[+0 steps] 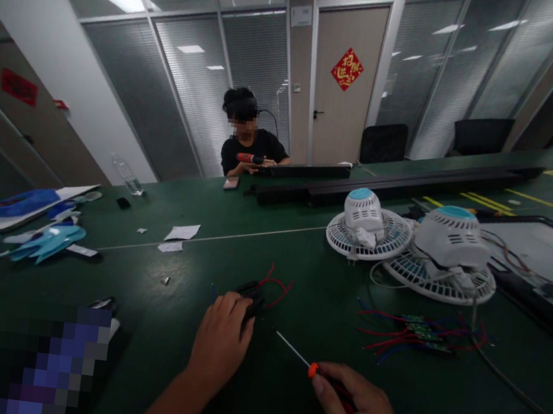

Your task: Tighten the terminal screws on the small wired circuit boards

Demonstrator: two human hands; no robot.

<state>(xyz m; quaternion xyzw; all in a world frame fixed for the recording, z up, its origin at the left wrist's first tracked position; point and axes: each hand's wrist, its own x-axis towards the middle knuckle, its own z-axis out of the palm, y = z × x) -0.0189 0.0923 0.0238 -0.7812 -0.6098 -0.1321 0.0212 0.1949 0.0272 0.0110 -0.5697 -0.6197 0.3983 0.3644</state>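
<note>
My right hand [357, 408] is closed round the handle of a screwdriver [292, 348] with an orange collar. Its thin shaft points left and away from me, the tip a little short of a small dark part [256, 296]. That part lies on the green table, with red wires curling out on its far right side and a bit of blue wire at its left. My left hand [223, 331] grips the dark part from above, its fingers bent over it, so much of it is hidden. Its exact kind I cannot make out.
Two white fan heads [364, 228] lie guard-down at the right. Nearer are small green circuit boards [418, 326] with red and blue wires. Light-blue fan blades [53, 240] and a bottle [128, 175] are at the left. A person [254, 144] sits opposite, beside long black bars [384, 187].
</note>
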